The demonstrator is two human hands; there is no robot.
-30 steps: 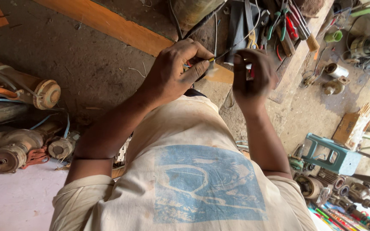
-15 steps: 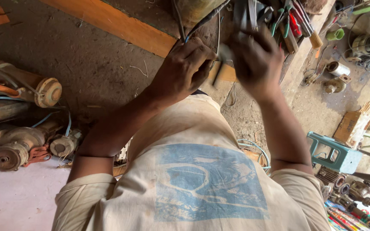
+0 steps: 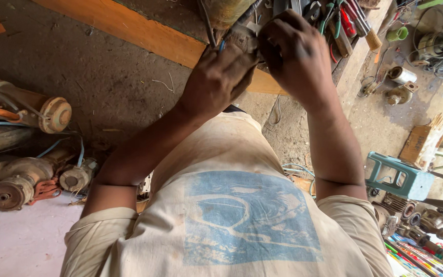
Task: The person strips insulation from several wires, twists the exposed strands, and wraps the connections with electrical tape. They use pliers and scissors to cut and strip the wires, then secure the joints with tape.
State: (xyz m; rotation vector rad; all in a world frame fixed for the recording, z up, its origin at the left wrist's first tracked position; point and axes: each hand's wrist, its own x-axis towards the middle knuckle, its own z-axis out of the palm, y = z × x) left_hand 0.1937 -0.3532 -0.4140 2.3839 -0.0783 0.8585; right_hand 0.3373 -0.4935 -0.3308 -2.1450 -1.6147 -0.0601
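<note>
Since the earlier frame both of your hands have climbed toward the top of the view and drawn together, so the thin wires that showed between them are now mostly covered.

Your left hand [image 3: 220,79] has its fingers curled tight around a small grey part [image 3: 243,37] with a blue wire [image 3: 223,45] showing at the knuckles; the fingers are clamped on it. Your right hand [image 3: 294,54] sits just beside it, touching or nearly so, its fingers bent down over the same spot. Whether they pinch something or only press cannot be told, since the back of the hand hides them.

That small grey part lies at the fingertips of both hands, at the near edge of the bench [image 3: 144,33]. Dark wires [image 3: 247,13] run up and away from it toward a rusty cylinder [image 3: 226,10], so the long axis of the wire points away from you, up the frame. Your left hand is the nearer one and carries the hold.

Further out, pliers and screwdrivers with red and green handles [image 3: 342,18] lie on the bench right of your right hand. Old motors [image 3: 24,110] rest on the floor to your left, and a teal metal frame [image 3: 398,177] stands to your right.
</note>
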